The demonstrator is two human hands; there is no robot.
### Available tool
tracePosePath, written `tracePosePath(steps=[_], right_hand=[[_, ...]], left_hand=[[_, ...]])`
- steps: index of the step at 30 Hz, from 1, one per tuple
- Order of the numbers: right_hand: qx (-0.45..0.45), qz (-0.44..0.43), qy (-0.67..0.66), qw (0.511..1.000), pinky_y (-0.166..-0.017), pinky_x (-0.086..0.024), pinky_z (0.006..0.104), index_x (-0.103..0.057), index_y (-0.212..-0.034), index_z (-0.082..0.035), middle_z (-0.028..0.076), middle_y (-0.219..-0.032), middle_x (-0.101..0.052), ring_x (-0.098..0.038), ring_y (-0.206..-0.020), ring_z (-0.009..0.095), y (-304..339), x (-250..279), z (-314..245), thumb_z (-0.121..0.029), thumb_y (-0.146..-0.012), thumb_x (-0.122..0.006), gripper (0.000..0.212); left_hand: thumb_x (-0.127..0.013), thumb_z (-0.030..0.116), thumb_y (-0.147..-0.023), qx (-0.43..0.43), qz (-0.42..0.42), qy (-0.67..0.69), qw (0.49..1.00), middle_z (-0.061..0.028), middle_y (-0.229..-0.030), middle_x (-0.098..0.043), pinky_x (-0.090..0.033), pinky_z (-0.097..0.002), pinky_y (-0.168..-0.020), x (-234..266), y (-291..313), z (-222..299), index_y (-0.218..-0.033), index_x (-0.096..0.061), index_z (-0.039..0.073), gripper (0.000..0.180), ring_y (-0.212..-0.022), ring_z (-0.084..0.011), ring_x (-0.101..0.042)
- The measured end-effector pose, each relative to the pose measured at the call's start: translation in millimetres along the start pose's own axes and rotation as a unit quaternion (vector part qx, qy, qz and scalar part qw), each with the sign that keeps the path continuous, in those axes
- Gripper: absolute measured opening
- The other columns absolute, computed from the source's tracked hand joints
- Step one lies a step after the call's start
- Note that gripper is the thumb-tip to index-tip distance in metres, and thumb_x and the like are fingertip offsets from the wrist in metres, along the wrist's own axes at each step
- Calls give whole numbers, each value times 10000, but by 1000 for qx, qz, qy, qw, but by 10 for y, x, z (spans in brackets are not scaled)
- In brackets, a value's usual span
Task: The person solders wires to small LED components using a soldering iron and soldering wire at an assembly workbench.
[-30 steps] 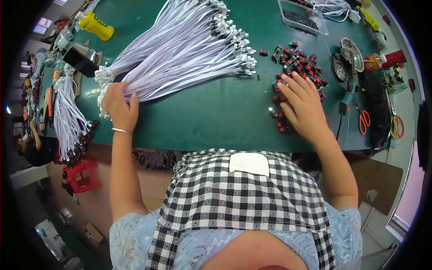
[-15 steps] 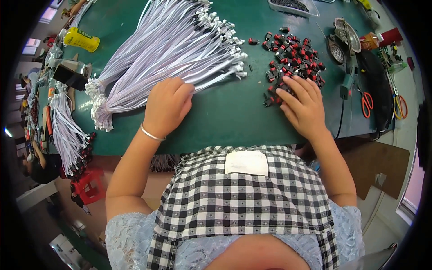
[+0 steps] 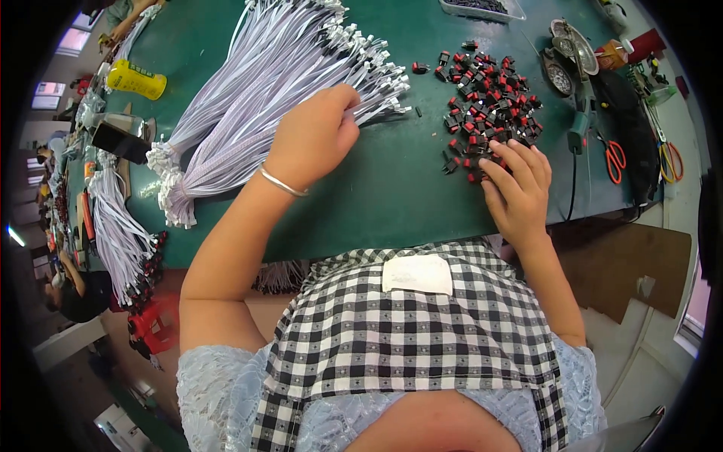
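My left hand (image 3: 312, 139), with a bangle at the wrist, lies over the right-hand edge of a large bundle of white ribbon cables (image 3: 245, 113). Its fingers are curled in with the thumb against them; whatever is between them is hidden. White connectors (image 3: 175, 197) cap the bundle's near-left end, and more fan out at its far right. On the near edge of a heap of small black-and-red rocker switches (image 3: 493, 98) rests my right hand (image 3: 520, 188), fingers stretched and slightly apart, fingertips touching a few switches.
Around the green table (image 3: 376, 203) stand a clear tray of black parts (image 3: 482, 9), metal dishes (image 3: 572, 53), a soldering iron (image 3: 578, 132) and orange-handled scissors (image 3: 615, 162) on the right. A yellow bottle (image 3: 137, 80) and a dark box (image 3: 120, 137) are at left. Another cable bunch (image 3: 113, 226) hangs over the edge.
My left hand has moved right and farther from me, along the cable bundle's edge. My right hand has shifted slightly right and nearer, fingers still on the switches.
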State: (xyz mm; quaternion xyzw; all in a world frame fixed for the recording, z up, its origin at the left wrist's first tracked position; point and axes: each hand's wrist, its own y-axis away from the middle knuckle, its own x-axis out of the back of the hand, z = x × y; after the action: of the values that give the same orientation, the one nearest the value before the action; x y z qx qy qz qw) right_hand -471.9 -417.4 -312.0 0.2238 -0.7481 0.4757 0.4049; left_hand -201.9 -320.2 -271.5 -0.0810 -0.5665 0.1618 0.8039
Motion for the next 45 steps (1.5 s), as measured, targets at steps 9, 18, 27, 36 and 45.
tracePosePath(steps=[9, 18, 27, 36, 45], right_hand=[[-83, -150, 6, 985, -1024, -156, 482, -410, -1274, -188, 61, -1381, -288, -222, -1270, 297, 105, 22, 71, -316, -710, -649, 626], [-39, -176, 24, 983, -1030, -88, 506, -495, -1207, -188, 64, -1380, -297, -210, -1280, 302, -240, -20, -3, -273, -735, -604, 492], [114, -29, -181, 976, -936, -334, 393, -535, -1121, -92, 101, -1249, -458, -434, -1121, 301, -1404, -350, -86, -226, -787, -586, 364], [-15, -33, -107, 994, -887, -362, 376, -587, -1023, -63, 98, -1089, -560, -498, -1015, 286, -686, -28, 170, -108, -726, -627, 303], [9, -31, -52, 998, -749, -376, 332, -621, -860, -110, 16, -833, -565, -516, -795, 211, -108, -11, 46, -54, -634, -660, 236]], left_hand=[[-532, 90, -705, -87, -174, 30, 980, -95, -570, -517, -390, -409, -460, 51, 138, 198, -821, -440, 78, 149, -523, -305, -523], [-508, 56, -683, -39, -167, 117, 978, -112, -597, -518, -405, -410, -507, -217, 506, 268, -837, -465, 60, 160, -546, -324, -520], [-602, 96, -675, -103, -131, 81, 983, -120, -909, -561, -405, -376, -749, 200, 243, 137, -1047, -524, 60, 381, -861, -291, -513], [-569, 42, -739, 21, 38, -40, 998, -96, -856, -581, -432, -327, -678, 554, -68, -731, -911, -583, 36, 172, -790, -251, -547], [-643, 123, -687, -61, -82, 95, 990, -91, -730, -501, -427, -368, -629, -201, 99, 275, -813, -546, 63, 170, -715, -280, -508]])
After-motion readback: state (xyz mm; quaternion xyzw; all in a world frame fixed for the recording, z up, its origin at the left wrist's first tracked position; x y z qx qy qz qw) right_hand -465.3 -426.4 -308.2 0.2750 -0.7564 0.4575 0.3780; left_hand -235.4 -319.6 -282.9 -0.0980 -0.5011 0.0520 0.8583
